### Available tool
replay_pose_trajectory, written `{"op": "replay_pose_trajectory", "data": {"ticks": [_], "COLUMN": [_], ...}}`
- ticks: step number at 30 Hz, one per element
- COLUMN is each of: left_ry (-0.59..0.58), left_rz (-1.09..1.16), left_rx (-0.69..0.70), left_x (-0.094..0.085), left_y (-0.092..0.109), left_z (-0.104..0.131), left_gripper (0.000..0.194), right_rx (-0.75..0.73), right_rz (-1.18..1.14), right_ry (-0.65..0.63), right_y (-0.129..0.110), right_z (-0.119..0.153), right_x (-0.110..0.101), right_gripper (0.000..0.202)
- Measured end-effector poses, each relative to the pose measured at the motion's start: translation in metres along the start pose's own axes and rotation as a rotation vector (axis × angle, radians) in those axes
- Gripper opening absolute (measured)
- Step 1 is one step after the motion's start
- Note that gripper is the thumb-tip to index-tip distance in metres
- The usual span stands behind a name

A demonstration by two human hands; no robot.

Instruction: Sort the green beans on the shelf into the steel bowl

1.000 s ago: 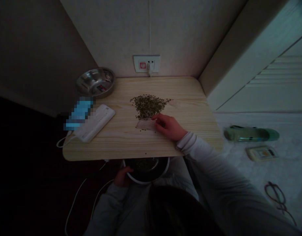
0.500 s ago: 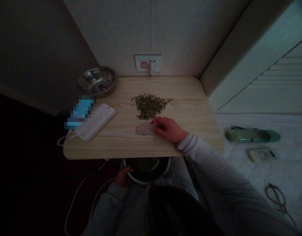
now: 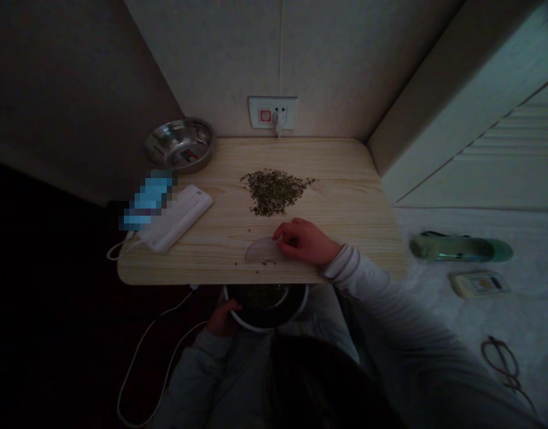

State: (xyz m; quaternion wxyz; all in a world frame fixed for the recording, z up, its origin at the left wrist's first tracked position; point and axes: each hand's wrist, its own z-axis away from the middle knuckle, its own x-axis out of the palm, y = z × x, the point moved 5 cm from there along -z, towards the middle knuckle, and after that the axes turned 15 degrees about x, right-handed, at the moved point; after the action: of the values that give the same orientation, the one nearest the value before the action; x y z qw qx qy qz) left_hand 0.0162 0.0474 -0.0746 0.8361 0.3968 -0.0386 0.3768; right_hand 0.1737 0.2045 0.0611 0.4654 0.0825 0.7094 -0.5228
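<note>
My right hand rests on the small wooden table and holds a clear half-round plastic piece flat on the wood near the front edge. A few loose small green beans lie around that piece. A pile of the same green beans lies in the middle of the table, just beyond my fingers. Below the table's front edge my left hand grips the rim of a dark bowl with white rim that holds more beans.
A steel bowl sits at the table's back left corner. A white device with a cable lies at the left edge beside a blurred blue item. A wall socket is behind. A green bottle, a card and glasses lie on the bed at right.
My right hand has drawn the clear plastic piece toward the front edge, away from the bean pile. My left hand still holds the bowl under the edge.
</note>
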Motion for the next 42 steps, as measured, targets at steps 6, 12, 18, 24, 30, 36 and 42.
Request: {"op": "replay_pose_trajectory", "data": {"ticks": [6, 12, 18, 24, 30, 36, 42], "left_ry": [-0.05, -0.046, -0.035, -0.025, -0.078, -0.075, -0.053], "left_rz": [-0.008, 0.01, -0.004, -0.017, 0.008, 0.032, -0.015], "left_rx": [-0.05, -0.051, -0.051, -0.072, -0.058, -0.071, -0.071], "left_x": [0.007, 0.01, 0.006, 0.007, 0.01, 0.008, 0.007], "left_y": [0.006, 0.008, 0.005, 0.007, 0.009, 0.009, 0.007], "left_z": [0.006, 0.008, 0.003, 0.003, 0.007, 0.008, 0.008], "left_gripper": [0.018, 0.021, 0.019, 0.018, 0.02, 0.023, 0.02], "right_rx": [-0.037, -0.05, -0.012, 0.03, 0.133, 0.343, 0.491], "right_rz": [-0.02, -0.029, -0.069, -0.209, -0.351, -0.434, -0.341], "right_ry": [-0.058, -0.113, -0.129, -0.213, -0.242, -0.065, 0.165], "right_y": [-0.003, -0.009, -0.008, -0.002, 0.003, 0.02, 0.026], "right_z": [0.002, 0.004, 0.003, 0.002, 0.004, 0.042, 0.089], "right_x": [0.004, 0.005, 0.003, 0.004, 0.003, -0.01, -0.013], "right_gripper": [0.012, 0.009, 0.009, 0.014, 0.008, 0.008, 0.009]}}
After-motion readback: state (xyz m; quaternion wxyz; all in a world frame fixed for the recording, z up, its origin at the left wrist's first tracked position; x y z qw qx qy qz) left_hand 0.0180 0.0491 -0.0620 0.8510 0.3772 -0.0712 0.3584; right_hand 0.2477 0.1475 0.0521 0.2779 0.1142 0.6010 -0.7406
